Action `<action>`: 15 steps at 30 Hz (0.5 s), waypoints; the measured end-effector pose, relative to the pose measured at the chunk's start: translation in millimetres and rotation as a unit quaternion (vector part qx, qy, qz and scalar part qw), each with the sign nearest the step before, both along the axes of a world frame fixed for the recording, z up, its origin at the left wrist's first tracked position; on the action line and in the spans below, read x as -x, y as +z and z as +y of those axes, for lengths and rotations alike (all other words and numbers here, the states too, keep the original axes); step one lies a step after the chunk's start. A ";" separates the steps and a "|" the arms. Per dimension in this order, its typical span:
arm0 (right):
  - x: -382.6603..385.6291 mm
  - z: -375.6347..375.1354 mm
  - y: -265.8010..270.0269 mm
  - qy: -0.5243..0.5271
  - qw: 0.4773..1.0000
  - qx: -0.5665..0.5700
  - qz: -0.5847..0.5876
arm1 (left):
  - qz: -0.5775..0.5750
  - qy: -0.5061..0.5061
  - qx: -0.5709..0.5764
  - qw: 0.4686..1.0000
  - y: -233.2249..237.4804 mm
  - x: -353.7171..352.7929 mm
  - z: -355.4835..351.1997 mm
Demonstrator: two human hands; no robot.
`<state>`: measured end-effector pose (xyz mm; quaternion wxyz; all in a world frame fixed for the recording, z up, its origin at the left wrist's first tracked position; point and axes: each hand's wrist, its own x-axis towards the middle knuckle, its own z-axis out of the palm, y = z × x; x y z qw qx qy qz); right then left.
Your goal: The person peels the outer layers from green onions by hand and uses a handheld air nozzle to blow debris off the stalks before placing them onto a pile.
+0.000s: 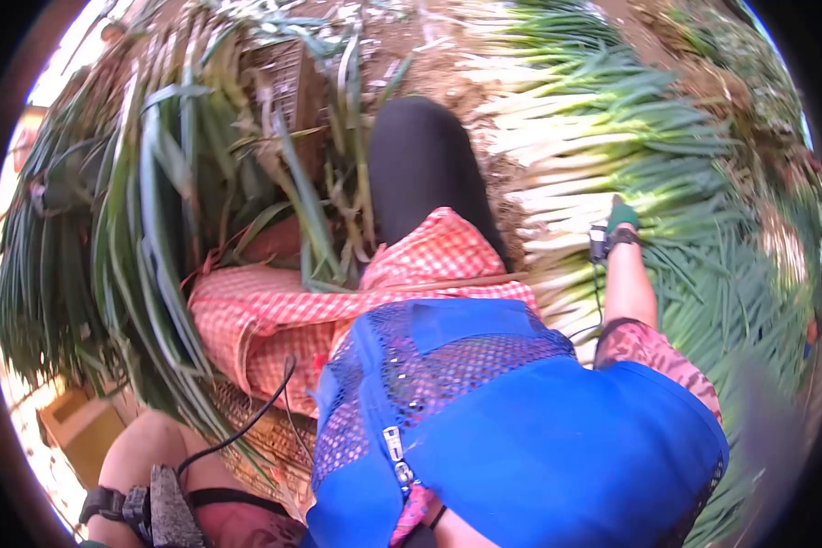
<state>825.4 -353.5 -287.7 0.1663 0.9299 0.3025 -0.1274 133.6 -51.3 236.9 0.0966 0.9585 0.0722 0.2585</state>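
Note:
My right hand (623,216), in a green glove, reaches down onto a long row of green onions (566,173). Its fingers are largely hidden from above, so I cannot tell whether it grips any stalks. White stems point left and green leaves right, both ahead of this hand and behind it. A small dark device (598,243) with a cable sits at that wrist. My left forearm (142,447) is bent at the lower left, with a strapped device (137,507) on the wrist; the left hand lies beyond the frame's edge.
A large heap of untrimmed green onions (146,201) hangs at the left beside a brown crate (288,87). A red checked cloth (274,306) covers my lap, below my dark-clad knee (425,164). Bare soil (429,55) runs between heap and row. A yellowish box (80,429) stands lower left.

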 end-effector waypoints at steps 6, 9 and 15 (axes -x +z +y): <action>111.1 244.9 186.4 -0.201 0.796 -0.521 0.233 | -0.004 -0.001 0.003 1.000 -10.5 10.9 11.2; 186.0 340.3 247.3 0.479 0.780 -0.403 0.007 | -0.019 0.019 0.021 0.999 -22.6 23.6 24.5; 336.1 505.8 196.2 0.581 0.780 -0.208 0.108 | -0.032 0.157 0.116 0.980 -73.8 42.6 78.3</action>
